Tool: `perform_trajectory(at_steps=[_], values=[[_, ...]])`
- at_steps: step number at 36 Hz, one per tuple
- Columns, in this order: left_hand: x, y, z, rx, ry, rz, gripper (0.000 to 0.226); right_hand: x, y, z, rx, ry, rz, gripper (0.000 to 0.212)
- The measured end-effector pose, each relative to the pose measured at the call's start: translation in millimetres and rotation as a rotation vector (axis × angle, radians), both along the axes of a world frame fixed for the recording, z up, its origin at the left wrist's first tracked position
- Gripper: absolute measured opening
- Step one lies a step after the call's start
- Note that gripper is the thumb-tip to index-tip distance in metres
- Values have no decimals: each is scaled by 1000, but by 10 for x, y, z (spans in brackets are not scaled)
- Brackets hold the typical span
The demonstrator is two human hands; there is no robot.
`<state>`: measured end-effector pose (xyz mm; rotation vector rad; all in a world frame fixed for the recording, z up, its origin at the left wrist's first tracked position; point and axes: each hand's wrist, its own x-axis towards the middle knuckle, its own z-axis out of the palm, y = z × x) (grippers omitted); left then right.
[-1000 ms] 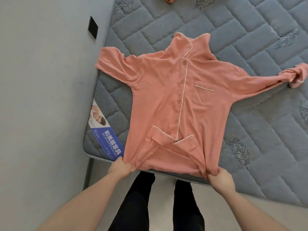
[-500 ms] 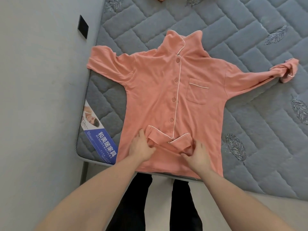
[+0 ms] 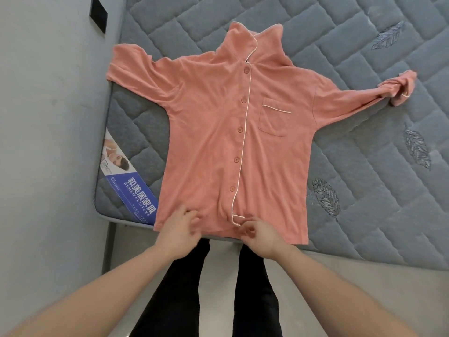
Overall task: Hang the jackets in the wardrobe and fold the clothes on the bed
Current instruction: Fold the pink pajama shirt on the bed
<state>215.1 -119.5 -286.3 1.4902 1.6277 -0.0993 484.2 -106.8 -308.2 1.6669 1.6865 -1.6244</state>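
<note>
Now a salmon-pink shirt (image 3: 209, 132) lies spread front-up on the bed (image 3: 364, 190), its collar pointing away from the person and its hem along the near edge of the mattress. It is buttoned down the middle, with white piping along the placket and across the top of the chest pocket (image 3: 273, 119). One sleeve reaches toward the wall (image 3: 48, 142), folded short at the mattress edge; the other sleeve (image 3: 359, 98) stretches out across the quilted grey cover and ends in a bunched, twisted cuff. The left hand (image 3: 178, 228) rests on the hem left of the placket, its fingers curled into the fabric and gathering a small ridge of cloth. The right hand (image 3: 261, 235) sits at the bottom of the placket, fingers curled and pinching the piped hem corner. A blue label (image 3: 132, 190) with white characters lies on the mattress corner, just beside the shirt's left side. Below the hands the person's dark trousers (image 3: 184, 288) show over a pale floor.
</note>
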Motion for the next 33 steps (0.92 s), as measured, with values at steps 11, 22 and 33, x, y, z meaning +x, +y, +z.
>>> perform_trajectory(at_steps=[11,22,33], values=[[-575,343,-272,-298,314,462,76,-79,25,109,164,38,-113,40],[-316,168,-208,-108,285,548,30,-332,-173,124,-38,16,70,46],[547,219,477,413,-112,512,26,287,-80,337,123,-8,-345,27]])
